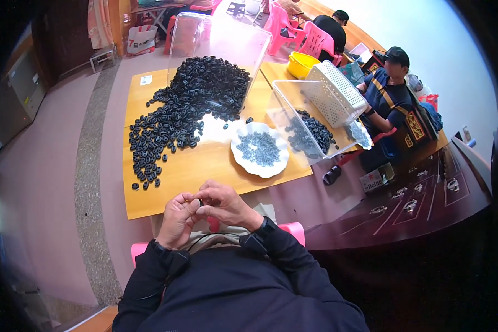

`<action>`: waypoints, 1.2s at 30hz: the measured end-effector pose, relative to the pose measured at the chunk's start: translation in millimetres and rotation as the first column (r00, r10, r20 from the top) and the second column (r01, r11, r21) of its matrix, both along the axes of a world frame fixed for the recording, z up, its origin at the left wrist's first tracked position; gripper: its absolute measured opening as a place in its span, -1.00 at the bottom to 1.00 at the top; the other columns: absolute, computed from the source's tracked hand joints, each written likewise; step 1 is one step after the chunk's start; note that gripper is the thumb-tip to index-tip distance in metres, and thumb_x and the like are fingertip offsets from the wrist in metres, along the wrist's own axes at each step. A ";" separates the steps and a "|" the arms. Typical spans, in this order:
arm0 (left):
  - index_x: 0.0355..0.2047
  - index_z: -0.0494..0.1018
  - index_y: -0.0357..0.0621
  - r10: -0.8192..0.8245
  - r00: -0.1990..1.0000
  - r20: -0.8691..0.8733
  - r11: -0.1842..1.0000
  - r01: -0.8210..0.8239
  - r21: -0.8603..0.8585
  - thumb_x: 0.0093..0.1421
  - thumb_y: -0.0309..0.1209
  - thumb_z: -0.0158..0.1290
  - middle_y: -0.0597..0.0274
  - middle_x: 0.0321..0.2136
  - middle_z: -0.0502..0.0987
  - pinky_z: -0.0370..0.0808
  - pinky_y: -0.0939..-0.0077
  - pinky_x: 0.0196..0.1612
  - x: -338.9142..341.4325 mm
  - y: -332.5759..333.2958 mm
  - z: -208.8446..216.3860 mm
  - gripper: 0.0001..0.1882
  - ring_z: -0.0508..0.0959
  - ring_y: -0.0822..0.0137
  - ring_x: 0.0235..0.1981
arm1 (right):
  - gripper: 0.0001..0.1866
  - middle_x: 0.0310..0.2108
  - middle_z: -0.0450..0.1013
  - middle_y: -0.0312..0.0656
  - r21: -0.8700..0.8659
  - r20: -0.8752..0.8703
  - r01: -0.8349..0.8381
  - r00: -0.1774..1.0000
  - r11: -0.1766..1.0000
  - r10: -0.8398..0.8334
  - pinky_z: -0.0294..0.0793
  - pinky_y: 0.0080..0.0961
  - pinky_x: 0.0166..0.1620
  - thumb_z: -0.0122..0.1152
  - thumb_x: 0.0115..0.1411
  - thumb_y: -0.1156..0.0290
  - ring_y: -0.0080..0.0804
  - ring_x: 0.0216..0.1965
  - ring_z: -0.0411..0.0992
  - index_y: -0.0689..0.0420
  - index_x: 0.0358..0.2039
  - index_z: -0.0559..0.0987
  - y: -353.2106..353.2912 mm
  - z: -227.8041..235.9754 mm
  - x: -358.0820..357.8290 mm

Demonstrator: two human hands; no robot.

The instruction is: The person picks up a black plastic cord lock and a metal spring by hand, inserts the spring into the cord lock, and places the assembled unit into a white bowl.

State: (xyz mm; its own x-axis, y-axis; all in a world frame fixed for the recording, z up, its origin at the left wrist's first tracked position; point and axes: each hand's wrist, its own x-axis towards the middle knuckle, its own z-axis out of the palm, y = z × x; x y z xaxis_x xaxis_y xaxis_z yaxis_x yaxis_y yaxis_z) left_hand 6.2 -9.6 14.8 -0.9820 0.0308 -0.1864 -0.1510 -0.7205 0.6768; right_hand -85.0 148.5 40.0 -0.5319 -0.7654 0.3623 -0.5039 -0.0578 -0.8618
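Note:
In front of my lap, at the table's near edge, my left hand [179,219] and my right hand [224,205] meet with fingers pinched together. Between the fingertips is a small black plastic piece [200,203], mostly covered by them. Beyond my hands, a large heap of small black oval plastic pieces [205,88] with slots spreads over the yellow table [205,169]. To the right of the heap stands a white wavy-rimmed plate [239,161] holding many tiny greyish translucent parts [259,148].
A clear box [263,50] stands behind the heap. At the right, another clear box [285,102] holds black pieces [315,130], beside a white perforated basket [337,91] and a yellow basin [302,65]. A person in a cap [390,91] sits beyond; pink chairs [318,41] stand farther back.

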 end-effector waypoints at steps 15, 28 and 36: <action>-0.21 0.39 -0.21 -0.025 0.999 -0.024 0.997 0.027 0.068 0.25 -0.43 0.07 0.18 -0.28 0.54 0.57 0.52 -0.17 2.3 7.1 5.0 -0.84 0.59 0.40 -0.28 | -0.75 -0.33 0.42 -0.14 0.026 -0.033 0.087 0.996 0.996 -0.086 0.42 -0.54 -0.33 0.29 0.06 0.51 -0.39 -0.39 0.43 0.27 -0.23 0.52 10.6 8.1 7.0; -0.18 0.40 -0.22 -0.052 0.995 0.085 0.999 0.051 0.017 0.23 -0.44 0.09 0.11 -0.09 0.50 0.58 0.50 -0.15 -1.8 5.3 -1.0 -0.81 0.55 0.42 -0.23 | -0.70 -0.26 0.50 -0.03 -0.210 -0.861 0.934 -0.037 0.290 -0.507 0.47 -0.40 -0.24 0.23 0.16 0.43 -0.22 -0.24 0.50 0.27 -0.12 0.52 162.6 123.8 -104.5; -0.23 0.44 -0.22 -0.001 0.990 0.143 0.999 0.007 -0.040 0.25 -0.44 0.06 0.18 -0.19 0.53 0.59 0.52 -0.18 -0.5 2.0 -6.9 -0.87 0.54 0.47 -0.26 | -0.78 -0.35 0.53 -0.11 0.073 -0.483 0.595 0.723 0.800 -0.494 0.51 -0.49 -0.30 0.22 0.10 0.54 -0.26 -0.38 0.54 0.24 -0.20 0.55 58.7 80.7 -85.3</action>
State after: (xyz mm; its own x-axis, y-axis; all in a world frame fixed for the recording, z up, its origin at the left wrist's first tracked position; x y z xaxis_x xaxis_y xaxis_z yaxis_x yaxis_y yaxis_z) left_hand 5.6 -7.6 7.9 -0.9451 0.0242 -0.3260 -0.2511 -0.6923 0.6765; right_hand -170.3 207.3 120.7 -0.7131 -0.4729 0.5175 -0.7009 0.4957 -0.5128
